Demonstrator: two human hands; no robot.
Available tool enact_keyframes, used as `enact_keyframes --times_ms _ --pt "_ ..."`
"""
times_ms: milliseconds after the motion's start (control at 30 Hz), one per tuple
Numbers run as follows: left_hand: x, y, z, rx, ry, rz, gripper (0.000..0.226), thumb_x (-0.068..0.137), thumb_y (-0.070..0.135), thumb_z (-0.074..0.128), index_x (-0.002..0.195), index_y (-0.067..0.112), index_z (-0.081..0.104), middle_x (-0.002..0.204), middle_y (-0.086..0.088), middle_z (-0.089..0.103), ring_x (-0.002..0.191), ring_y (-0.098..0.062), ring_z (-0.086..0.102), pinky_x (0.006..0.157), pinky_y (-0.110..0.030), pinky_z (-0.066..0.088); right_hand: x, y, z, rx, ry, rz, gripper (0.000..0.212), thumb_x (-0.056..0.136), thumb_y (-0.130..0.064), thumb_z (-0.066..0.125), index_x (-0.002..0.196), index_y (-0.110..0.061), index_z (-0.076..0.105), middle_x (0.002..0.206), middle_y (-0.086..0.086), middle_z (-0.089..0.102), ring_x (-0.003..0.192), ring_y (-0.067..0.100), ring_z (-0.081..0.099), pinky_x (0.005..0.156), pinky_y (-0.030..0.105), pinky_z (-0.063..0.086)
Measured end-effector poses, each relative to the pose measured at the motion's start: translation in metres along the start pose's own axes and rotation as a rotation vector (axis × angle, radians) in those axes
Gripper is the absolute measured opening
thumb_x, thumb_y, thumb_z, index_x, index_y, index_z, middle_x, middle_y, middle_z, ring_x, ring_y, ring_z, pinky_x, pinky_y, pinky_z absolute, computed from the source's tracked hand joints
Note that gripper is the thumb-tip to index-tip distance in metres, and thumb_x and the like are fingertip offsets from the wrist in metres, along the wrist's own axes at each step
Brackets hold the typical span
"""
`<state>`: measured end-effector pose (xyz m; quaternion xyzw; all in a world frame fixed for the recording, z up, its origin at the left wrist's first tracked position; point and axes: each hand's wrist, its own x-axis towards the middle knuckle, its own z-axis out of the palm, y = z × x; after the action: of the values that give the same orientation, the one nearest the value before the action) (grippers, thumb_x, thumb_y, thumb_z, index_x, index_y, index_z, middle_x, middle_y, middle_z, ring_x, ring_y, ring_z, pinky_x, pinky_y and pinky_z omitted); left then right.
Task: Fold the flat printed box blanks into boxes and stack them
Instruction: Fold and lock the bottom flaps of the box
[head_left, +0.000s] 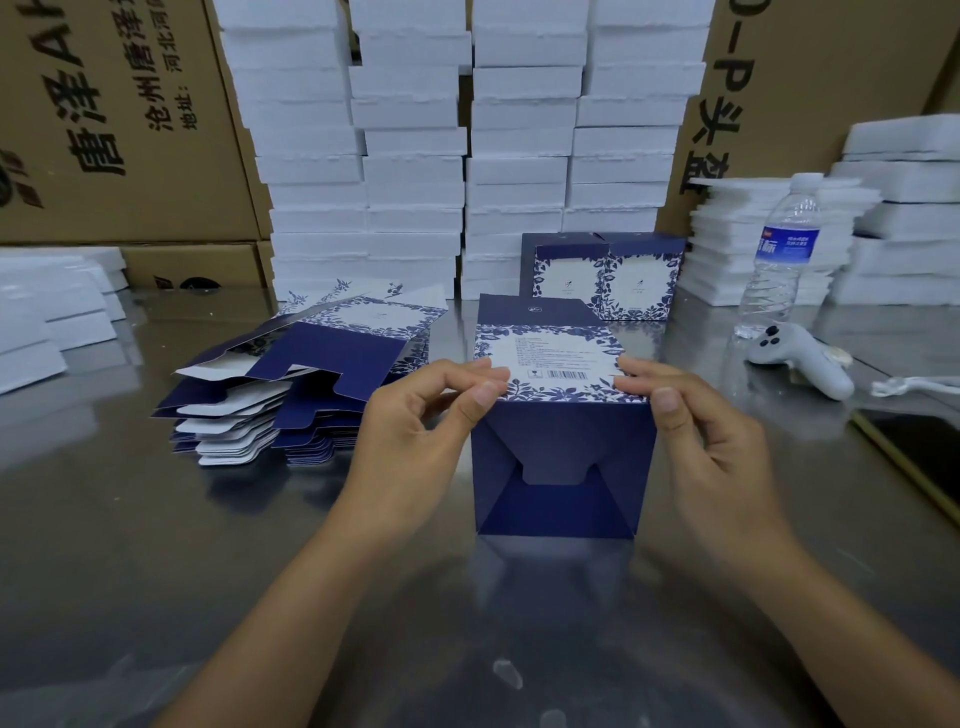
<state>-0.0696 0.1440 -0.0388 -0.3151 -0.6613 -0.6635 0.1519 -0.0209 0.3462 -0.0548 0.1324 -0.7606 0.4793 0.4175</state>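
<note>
- The printed box (558, 441) stands between the two hands at the middle of the view. Its barcode panel with the blue leaf border faces up, its navy end of tucked flaps faces the camera, and a navy flap stands open at the far end.
- The left hand (415, 421) pinches the near left corner of the barcode panel between thumb and fingertips.
- The right hand (706, 431) pinches the near right corner the same way.
- Left of the left hand lies a loose pile of flat blanks (291, 395), navy and white sides mixed.
- Just beyond the hands two finished boxes (602, 275) stand side by side, touching.
- Beyond and to the right of the right hand are a clear water bottle (784, 254) and, nearer, a white handheld controller (800, 358) lying on its side.
- A dark flat object (914, 457) lies at the right edge.
- The surface (156, 545) is shiny metal and mirrors the forearms.
- Tall stacks of white foam pieces (467, 156) rise behind the finished boxes, with lower stacks far left and far right.
- Brown cardboard cartons (114, 119) with black Chinese print close off the back.
</note>
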Motion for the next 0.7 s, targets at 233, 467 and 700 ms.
enact_keyframes --times_ms 233,467,700 --pt "-0.007 -0.010 0.001 0.087 -0.036 -0.002 0.025 0.077 0.032 0.074 0.099 0.040 0.067 0.129 0.025 0.056 0.125 0.004 0.047 0.105 -0.026 0.040 -0.004 -0.002 -0.001 0.000 -0.070 0.064 0.013 0.088 -0.045 0.055 0.100 -0.042 0.057 0.137 -0.014 0.049 0.129 0.001 0.043 0.104 0.027 0.036" --pt "-0.014 -0.016 0.008 0.062 -0.232 -0.146 0.073 0.085 0.019 0.069 0.134 0.058 0.031 0.138 0.036 0.039 0.131 0.001 0.040 0.108 -0.037 0.041 -0.010 0.000 0.006 -0.135 -0.152 0.045 0.054 0.069 -0.034 0.075 0.107 -0.043 0.038 0.145 -0.024 0.027 0.133 -0.014 0.024 0.106 0.009 0.024" --pt "-0.019 -0.014 0.019 0.139 -0.107 -0.091 0.064 0.087 0.017 0.066 0.131 0.052 0.037 0.131 0.036 0.046 0.126 0.004 0.044 0.104 -0.029 0.043 -0.010 0.007 0.007 -0.174 -0.003 -0.061 0.062 0.071 -0.027 0.074 0.117 -0.038 0.035 0.125 -0.030 0.040 0.122 -0.013 0.038 0.098 0.004 0.028"
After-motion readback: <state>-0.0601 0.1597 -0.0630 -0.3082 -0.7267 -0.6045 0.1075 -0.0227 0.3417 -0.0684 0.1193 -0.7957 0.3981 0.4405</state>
